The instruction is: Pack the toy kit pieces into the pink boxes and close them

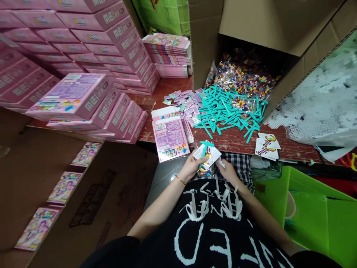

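My left hand (190, 168) is closed on a white printed card (214, 154), with a small teal hammer-shaped tool (205, 149) lying across it under the thumb. Just below the card hangs a clear bag of small coloured pieces (205, 172), close against the same hand. My right hand (229, 172) is at the card's right side, its fingers pinched around something white that is mostly hidden. Beyond my left hand, a pink printed box (170, 139) lies at the table edge, overlapping another one.
A heap of teal tools (223, 108) and small pink sachets (188, 102) lie on the red table (234, 138). Bagged pieces (242, 78) spill from a carton (205, 44). Printed cards (267, 146) lie right. Pink boxes (95, 100) are stacked left; a green bin (312, 208) stands lower right.
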The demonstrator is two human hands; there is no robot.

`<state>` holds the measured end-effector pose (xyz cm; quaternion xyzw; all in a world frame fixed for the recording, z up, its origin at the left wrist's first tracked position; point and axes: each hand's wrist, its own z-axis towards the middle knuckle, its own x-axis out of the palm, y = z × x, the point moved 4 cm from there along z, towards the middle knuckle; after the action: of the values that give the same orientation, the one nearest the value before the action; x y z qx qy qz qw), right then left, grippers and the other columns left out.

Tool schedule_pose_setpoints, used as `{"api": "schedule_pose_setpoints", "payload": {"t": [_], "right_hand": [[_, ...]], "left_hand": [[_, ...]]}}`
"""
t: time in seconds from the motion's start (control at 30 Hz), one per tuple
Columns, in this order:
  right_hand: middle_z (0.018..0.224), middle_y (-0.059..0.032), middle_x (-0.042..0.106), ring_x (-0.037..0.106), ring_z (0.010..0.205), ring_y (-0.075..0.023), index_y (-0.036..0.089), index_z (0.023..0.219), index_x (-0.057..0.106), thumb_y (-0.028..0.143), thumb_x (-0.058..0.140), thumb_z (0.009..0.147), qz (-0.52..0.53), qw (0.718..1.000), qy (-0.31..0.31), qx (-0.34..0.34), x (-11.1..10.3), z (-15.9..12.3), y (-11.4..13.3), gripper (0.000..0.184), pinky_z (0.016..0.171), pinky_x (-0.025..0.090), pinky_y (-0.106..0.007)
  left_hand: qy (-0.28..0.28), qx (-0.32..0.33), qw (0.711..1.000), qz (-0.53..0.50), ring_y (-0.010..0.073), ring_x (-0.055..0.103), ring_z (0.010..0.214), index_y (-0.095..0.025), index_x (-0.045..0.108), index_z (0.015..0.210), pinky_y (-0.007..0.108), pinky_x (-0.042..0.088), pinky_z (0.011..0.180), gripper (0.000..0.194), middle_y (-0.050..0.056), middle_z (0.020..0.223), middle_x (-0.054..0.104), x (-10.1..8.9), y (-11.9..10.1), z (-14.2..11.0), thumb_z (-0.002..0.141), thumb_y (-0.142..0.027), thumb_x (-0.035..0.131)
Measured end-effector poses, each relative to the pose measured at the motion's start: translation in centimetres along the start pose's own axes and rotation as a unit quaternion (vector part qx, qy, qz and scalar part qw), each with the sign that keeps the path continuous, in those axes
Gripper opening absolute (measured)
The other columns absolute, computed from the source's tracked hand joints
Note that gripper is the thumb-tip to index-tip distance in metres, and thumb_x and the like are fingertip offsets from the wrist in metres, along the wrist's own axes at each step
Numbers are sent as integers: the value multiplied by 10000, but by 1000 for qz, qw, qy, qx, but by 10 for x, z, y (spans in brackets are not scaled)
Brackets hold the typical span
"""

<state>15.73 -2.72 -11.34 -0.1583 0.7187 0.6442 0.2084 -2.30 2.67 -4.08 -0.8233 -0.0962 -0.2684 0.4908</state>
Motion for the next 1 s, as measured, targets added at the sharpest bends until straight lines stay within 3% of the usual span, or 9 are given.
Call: {"api": "schedule_pose_setpoints", "payload": {"t": [0.1, 0.23, 0.3, 0.37, 0.47, 0.57, 0.73, 0.87, 1.0], "right_hand": [[777, -31, 634, 598, 721, -214, 221, 790, 614, 487, 532, 860, 16, 999, 26, -31, -17, 5, 7, 286, 701, 473, -329], [802, -33, 655, 607, 754, -216, 211, 831, 632, 476, 667, 773, 102, 992, -68, 2, -52, -1, 20, 273, 766, 486, -356], [902, -42, 698, 643, 829, -220, 213, 988, 623, 422, 718, 747, 216, 967, -132, 37, -63, -6, 34, 333, 813, 498, -366], [1062, -55, 701, 651, 971, -219, 231, 1109, 575, 360, 723, 757, 336, 923, -182, 45, -67, -9, 56, 402, 888, 493, -376], [1110, -56, 696, 651, 1016, -215, 239, 1096, 553, 308, 738, 757, 438, 884, -161, 32, -55, -7, 95, 392, 910, 499, -378], [1020, -49, 717, 675, 913, -213, 229, 1001, 552, 326, 751, 758, 455, 883, -115, 24, -38, -1, 115, 329, 840, 533, -367], [877, -22, 709, 674, 796, -189, 225, 951, 556, 338, 788, 725, 424, 891, -162, 20, -40, 5, 110, 343, 742, 554, -319], [807, -16, 682, 667, 730, -183, 214, 1054, 579, 329, 786, 731, 366, 925, -101, 2, -44, 5, 117, 400, 693, 559, -306], [773, 5, 648, 651, 702, -170, 224, 1248, 516, 320, 778, 734, 346, 933, -98, -3, -43, 6, 123, 585, 637, 547, -278]], "left_hand": [[10, 3, 1000, -20, 212, 683, 948, -163, 620, 1151, 337, 521, 896, 592, 77, 1102, 719, 5, -4, -2, 613, -195, 867], [9, -12, 1000, -27, 232, 699, 923, -154, 619, 1143, 333, 549, 838, 602, 94, 1080, 725, 8, -12, -3, 600, -203, 875], [8, -10, 999, -29, 245, 699, 934, -148, 616, 1142, 338, 554, 830, 606, 107, 1094, 721, 10, -13, -3, 597, -206, 875], [4, -1, 999, -34, 242, 695, 952, -151, 610, 1148, 338, 548, 847, 603, 109, 1111, 716, 12, -12, -2, 605, -203, 868], [2, 29, 999, -45, 228, 679, 1001, -167, 602, 1166, 338, 514, 917, 588, 96, 1132, 710, 20, -9, 0, 634, -203, 850], [7, 70, 996, -59, 222, 645, 1084, -203, 594, 1198, 337, 475, 983, 581, 74, 1192, 688, 29, -9, -2, 668, -225, 831], [20, 75, 994, -76, 229, 629, 1118, -210, 601, 1191, 345, 467, 1007, 570, 72, 1212, 678, 33, -15, -8, 673, -263, 832], [50, 50, 995, -67, 237, 635, 1101, -193, 621, 1154, 339, 480, 991, 563, 80, 1176, 693, 31, -16, -12, 648, -270, 854], [71, 69, 992, -78, 243, 621, 1127, -199, 596, 1201, 360, 463, 1016, 579, 89, 1198, 681, 25, -16, -11, 678, -259, 838]]}}
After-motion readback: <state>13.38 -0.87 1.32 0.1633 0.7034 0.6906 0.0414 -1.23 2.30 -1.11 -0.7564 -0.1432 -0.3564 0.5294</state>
